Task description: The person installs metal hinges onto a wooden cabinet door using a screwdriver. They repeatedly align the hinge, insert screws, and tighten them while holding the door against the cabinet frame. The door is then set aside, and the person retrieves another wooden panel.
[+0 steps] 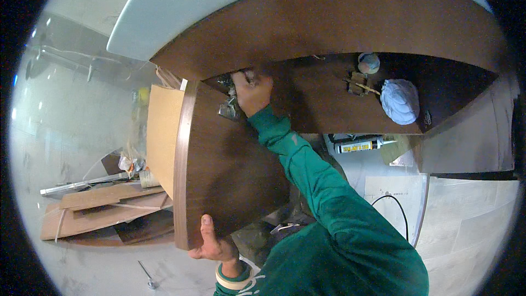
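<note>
Clearly, the left hand [215, 248] grasps one panel [233, 159] by its near edge; it juts from the cabinet [329, 16]. I see the right hand [256, 93] curled at one fitting [229, 111], grip unclear. Open room runs right to one tub [369, 63] and one cloth [399, 101].

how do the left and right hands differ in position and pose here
The left hand grips the near edge of the brown panel, while the right hand is up by the metal fitting at the panel's far end. The left hand's thumb extends along the panel's face; the right hand is curled. Both are bare, below green sleeves.
</note>
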A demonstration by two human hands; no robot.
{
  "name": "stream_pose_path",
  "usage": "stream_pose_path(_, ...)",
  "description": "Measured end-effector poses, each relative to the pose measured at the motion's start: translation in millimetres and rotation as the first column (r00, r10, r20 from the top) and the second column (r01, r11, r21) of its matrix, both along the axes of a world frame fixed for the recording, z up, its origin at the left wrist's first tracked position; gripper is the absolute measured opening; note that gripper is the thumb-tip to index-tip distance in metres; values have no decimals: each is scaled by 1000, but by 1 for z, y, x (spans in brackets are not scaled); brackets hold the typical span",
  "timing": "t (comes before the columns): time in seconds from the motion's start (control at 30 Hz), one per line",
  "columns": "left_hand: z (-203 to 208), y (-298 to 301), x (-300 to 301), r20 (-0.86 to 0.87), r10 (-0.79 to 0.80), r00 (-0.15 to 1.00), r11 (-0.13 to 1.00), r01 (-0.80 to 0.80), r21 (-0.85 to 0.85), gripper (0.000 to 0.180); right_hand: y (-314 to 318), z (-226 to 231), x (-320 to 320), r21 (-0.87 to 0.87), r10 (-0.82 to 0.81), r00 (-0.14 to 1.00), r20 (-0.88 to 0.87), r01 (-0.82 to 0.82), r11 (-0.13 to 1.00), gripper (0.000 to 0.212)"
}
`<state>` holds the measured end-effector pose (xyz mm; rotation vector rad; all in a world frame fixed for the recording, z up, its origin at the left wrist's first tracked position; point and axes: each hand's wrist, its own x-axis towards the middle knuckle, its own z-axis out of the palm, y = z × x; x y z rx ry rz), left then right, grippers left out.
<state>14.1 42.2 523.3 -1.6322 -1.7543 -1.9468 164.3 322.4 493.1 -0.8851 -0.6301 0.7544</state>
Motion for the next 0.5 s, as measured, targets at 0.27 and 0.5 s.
stream_pose_path(0.27,-11,-6,7,-15,87,996,995,-86,41,29,1,0,-4,136,-165,984,-69,173,976,17)
stream_pose_path(0.5,-5,-9,15,176,-25,984,1000,23,12,28,9,-9,-10,114,-118,992,-47,123,986,20)
